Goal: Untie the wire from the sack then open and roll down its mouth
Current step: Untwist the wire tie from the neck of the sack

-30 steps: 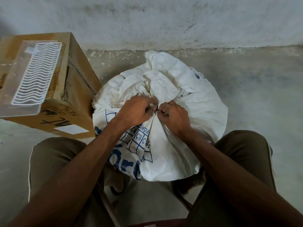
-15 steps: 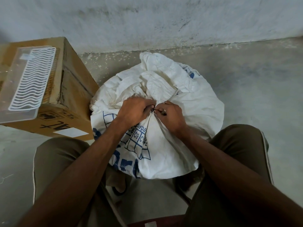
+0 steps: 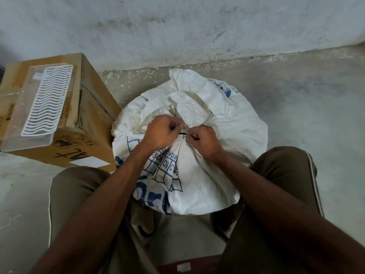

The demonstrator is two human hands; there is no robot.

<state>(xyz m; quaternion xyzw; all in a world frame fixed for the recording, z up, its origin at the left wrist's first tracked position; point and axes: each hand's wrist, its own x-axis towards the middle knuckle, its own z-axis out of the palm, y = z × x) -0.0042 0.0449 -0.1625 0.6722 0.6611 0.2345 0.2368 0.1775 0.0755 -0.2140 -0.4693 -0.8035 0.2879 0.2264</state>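
A full white woven sack with blue print stands on the floor between my knees. Its mouth is bunched into a neck, and the loose top flops toward the wall. A thin dark wire circles that neck; only a short piece shows between my hands. My left hand has its fingers curled at the left side of the neck and pinches the wire end. On the right side of the neck, my right hand grips the wire with curled fingers. Both hands nearly touch.
A cardboard box stands to the left against the sack, with a clear plastic tray and white grille on top. A stained wall rises close behind. Bare concrete floor lies to the right. My knees flank the sack.
Both hands stay at the tied neck and work the wire with small finger moves. The view has tilted a little; the sack and box have not moved.
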